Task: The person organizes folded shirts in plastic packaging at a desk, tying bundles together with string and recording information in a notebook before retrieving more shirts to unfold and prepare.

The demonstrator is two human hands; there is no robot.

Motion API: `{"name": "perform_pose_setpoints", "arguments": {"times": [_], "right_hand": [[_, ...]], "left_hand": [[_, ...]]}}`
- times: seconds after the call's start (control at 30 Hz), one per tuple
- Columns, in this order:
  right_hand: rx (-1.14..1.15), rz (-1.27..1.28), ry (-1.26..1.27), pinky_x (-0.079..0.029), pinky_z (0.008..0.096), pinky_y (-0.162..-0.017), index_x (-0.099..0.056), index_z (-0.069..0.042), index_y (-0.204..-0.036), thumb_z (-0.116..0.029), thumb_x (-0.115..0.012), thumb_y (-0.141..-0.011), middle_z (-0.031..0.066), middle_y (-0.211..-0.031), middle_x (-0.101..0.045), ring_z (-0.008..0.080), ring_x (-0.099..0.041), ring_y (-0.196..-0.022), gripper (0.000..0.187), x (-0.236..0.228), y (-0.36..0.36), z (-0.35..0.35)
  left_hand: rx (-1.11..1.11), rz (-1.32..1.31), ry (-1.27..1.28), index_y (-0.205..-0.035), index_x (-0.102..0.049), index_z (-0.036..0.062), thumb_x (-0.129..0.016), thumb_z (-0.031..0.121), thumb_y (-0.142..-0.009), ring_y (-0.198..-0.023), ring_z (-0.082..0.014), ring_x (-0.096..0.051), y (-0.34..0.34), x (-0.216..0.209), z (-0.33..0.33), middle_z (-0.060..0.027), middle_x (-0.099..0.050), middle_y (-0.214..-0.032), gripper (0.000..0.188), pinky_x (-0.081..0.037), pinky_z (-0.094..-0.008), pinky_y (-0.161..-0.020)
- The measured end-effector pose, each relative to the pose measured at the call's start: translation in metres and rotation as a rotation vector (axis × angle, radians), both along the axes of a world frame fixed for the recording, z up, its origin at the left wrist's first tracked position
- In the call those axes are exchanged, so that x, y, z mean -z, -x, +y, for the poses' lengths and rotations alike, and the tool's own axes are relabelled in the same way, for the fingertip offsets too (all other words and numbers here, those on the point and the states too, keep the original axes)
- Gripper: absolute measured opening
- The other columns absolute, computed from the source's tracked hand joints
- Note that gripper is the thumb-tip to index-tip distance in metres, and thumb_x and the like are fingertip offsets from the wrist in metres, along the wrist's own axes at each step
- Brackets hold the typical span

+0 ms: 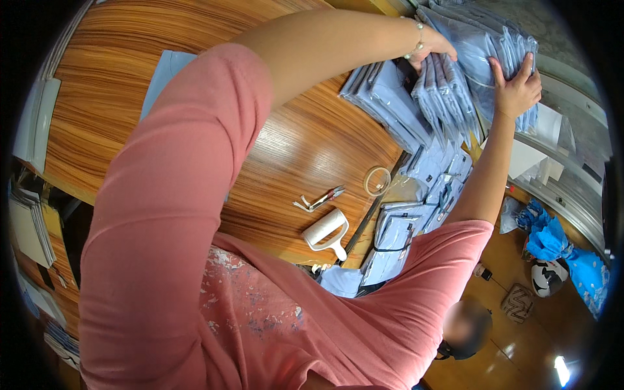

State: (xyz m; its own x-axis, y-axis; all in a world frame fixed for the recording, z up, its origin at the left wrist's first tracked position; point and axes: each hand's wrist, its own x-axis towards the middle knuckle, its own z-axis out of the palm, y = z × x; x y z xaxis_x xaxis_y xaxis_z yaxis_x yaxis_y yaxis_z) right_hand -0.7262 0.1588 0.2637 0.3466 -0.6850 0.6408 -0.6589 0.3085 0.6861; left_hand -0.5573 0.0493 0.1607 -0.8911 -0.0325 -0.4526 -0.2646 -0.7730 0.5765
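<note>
Folded light blue shirts in clear plastic bags stand in rows at the far right of the table. My left hand (434, 47), with a beaded bracelet on the wrist, reaches across and closes over the top edges of a bunch of bagged shirts (443, 91). Some of its fingertips are hidden. At the right end of the larger pile of bagged shirts (471, 49), my right hand (519, 90) grips the pile's edge, thumb apart from the fingers. Another group of bagged shirts (383, 97) leans just left of the bunch.
On the wooden table (292, 143) lie a tape roll (377, 181), red-handled pliers (322, 198) and a white lint roller (325, 231). Strapped shirt bundles (393, 240) lie beside my body. A person (469, 328) is at lower right, near blue plastic bags (552, 237).
</note>
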Motion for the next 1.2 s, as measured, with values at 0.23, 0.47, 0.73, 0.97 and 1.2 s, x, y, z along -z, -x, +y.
{"name": "perform_pose_setpoints", "arguments": {"times": [0.23, 0.47, 0.73, 0.97, 1.2], "right_hand": [[-0.038, -0.003, -0.005, -0.042, 0.0413, -0.07, -0.051, -0.023, -0.122, -0.074, -0.059, -0.06, 0.015, -0.096, -0.056, 0.0307, -0.055, -0.081, 0.081, 0.002, -0.002, -0.004], [-0.046, 0.021, 0.015, -0.041, 0.0406, -0.07, -0.049, -0.023, -0.124, -0.074, -0.059, -0.06, 0.0153, -0.096, -0.056, 0.0308, -0.055, -0.08, 0.083, -0.001, -0.002, -0.008], [-0.042, 0.009, 0.01, -0.041, 0.0405, -0.071, -0.05, -0.021, -0.123, -0.074, -0.059, -0.06, 0.0153, -0.098, -0.056, 0.0308, -0.055, -0.081, 0.083, -0.001, -0.007, -0.007], [-0.041, 0.006, 0.01, -0.041, 0.0408, -0.072, -0.051, -0.021, -0.123, -0.075, -0.059, -0.06, 0.0152, -0.099, -0.056, 0.0309, -0.055, -0.082, 0.083, -0.001, -0.005, -0.005], [-0.048, -0.001, 0.015, -0.04, 0.0407, -0.072, -0.051, -0.021, -0.123, -0.074, -0.06, -0.059, 0.0158, -0.099, -0.055, 0.0313, -0.054, -0.083, 0.084, 0.002, -0.01, -0.008]], "left_hand": [[0.118, 0.075, 0.075, -0.09, -0.06, 0.0036, -0.06, 0.03, -0.082, -0.063, -0.0217, -0.063, 0.02, 0.02, -0.011, -0.0061, -0.066, -0.077, 0.027, -0.05, -0.0498, -0.066], [-0.029, 0.082, -0.091, -0.102, -0.057, 0.0022, -0.046, 0.035, -0.087, -0.081, -0.0263, -0.062, -0.008, 0.021, -0.015, -0.0123, -0.063, -0.092, 0.038, -0.046, -0.0557, -0.074], [-0.07, 0.267, -0.099, -0.115, -0.041, -0.0079, -0.05, 0.0, -0.079, -0.099, -0.0284, -0.055, -0.047, 0.046, -0.017, -0.0194, -0.051, -0.111, 0.038, -0.049, -0.0417, -0.085], [-0.089, 0.355, 0.154, -0.137, -0.013, -0.004, -0.065, -0.006, -0.073, -0.112, -0.0269, -0.051, -0.055, 0.059, -0.01, -0.0216, -0.045, -0.123, 0.083, -0.046, -0.0358, -0.092], [-0.282, 0.27, 0.558, -0.141, 0.002, 0.0011, -0.069, 0.006, -0.073, -0.126, -0.0299, -0.035, -0.067, 0.06, 0.014, -0.025, -0.031, -0.135, 0.099, -0.034, -0.0401, -0.102]]}}
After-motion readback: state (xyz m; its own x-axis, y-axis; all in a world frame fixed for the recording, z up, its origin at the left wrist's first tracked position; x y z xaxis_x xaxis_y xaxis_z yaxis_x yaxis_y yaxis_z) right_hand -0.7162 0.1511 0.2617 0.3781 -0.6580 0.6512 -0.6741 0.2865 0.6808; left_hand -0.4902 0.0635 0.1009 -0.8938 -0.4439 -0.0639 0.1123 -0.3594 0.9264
